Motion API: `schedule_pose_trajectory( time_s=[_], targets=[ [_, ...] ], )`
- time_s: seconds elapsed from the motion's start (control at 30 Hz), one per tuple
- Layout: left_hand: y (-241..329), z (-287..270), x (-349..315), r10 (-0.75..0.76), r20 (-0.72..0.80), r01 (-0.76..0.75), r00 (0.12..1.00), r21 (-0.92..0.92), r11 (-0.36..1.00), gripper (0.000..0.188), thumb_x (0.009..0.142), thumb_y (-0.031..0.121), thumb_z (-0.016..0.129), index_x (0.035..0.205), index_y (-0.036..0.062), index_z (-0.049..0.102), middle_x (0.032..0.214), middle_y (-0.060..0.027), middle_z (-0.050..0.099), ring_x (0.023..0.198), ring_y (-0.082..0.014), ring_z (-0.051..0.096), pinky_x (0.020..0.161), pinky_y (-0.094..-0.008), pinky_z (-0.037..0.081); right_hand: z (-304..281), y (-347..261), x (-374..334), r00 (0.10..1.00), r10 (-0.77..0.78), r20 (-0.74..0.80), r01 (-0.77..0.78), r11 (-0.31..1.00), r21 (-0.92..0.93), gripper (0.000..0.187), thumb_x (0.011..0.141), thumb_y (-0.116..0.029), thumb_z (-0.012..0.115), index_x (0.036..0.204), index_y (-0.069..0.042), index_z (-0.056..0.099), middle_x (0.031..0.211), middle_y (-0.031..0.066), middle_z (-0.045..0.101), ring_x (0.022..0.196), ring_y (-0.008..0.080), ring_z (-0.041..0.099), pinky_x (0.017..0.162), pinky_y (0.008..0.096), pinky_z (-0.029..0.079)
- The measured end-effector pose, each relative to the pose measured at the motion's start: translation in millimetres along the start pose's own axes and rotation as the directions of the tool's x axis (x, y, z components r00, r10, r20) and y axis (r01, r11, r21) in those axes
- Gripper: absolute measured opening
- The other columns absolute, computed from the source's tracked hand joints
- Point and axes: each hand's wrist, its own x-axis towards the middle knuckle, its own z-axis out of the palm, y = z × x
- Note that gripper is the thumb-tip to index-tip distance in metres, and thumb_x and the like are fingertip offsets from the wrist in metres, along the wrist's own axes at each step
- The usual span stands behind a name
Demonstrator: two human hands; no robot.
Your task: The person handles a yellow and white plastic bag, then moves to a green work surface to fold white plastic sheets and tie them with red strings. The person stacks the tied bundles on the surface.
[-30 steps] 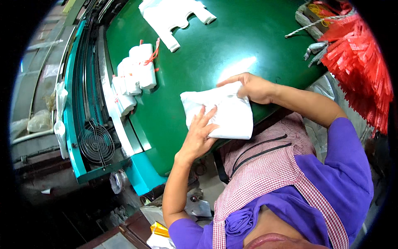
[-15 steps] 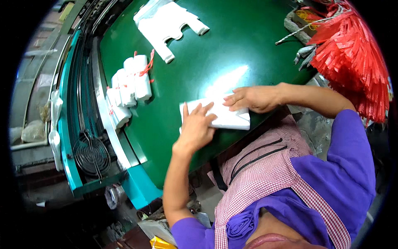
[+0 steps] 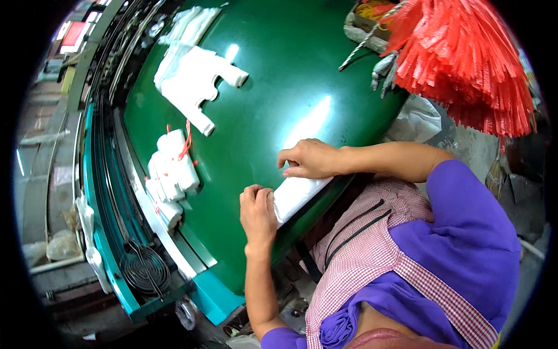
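Observation:
A folded bundle of white plastic bags (image 3: 296,199) lies along the near edge of the green table, now a narrow, thick strip. My left hand (image 3: 257,216) is at its left end, with the fingers curled over it. Across the far edge of the bundle, my right hand (image 3: 314,159) bends its fingers down, thumb tucked in; the forearm hides part of the bundle's right end. Further left stand rolled white bag bundles (image 3: 173,170) tied with red strips.
Flat white bags with handle cut-outs (image 3: 187,84) are stacked on the far left of the green table (image 3: 264,110). Red plastic strips (image 3: 459,64) hang at the right, beside a twisted cord (image 3: 369,39). A teal machine frame (image 3: 214,295) with a wire coil (image 3: 145,273) borders the left side.
The bundle has gone from a wide flat shape to a narrower folded one. My hands, earlier laid flat on it with fingers spread, have curled round it. The view has shifted.

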Motion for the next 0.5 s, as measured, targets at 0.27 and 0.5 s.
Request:
schedule_pose_trajectory(
  time_s=[0.27,0.5],
  targets=[
    [17.9,11.9,-7.9,-0.073,0.237,0.164,0.969,-0.388,0.907,0.047,0.069,0.017,0.073,0.111,0.0023,0.057,0.091,-0.0127,0.058,0.086,-0.0265,0.054,0.075,-0.0334,0.045,-96.2,60.4,-46.5,0.542,0.594,-0.594,0.427,0.414,0.804,0.031,0.092,-0.027,0.052,0.114,-0.005,0.047,0.1,0.01,0.06,0.082,0.0171,0.061,0.056,0.0242,0.048],
    [22.2,21.8,-56.5,-0.104,0.083,0.132,0.991,-0.678,0.723,0.032,0.077,0.008,0.065,0.104,-0.0044,0.053,0.103,-0.0146,0.053,0.094,-0.0253,0.054,0.08,-0.0322,0.043,-48.4,43.0,-5.2,0.765,0.299,-0.571,0.052,0.855,0.517,0.02,0.086,-0.018,0.05,0.089,-0.003,0.063,0.081,0.0065,0.066,0.064,0.0121,0.062,0.052,0.0235,0.048]
  ],
)
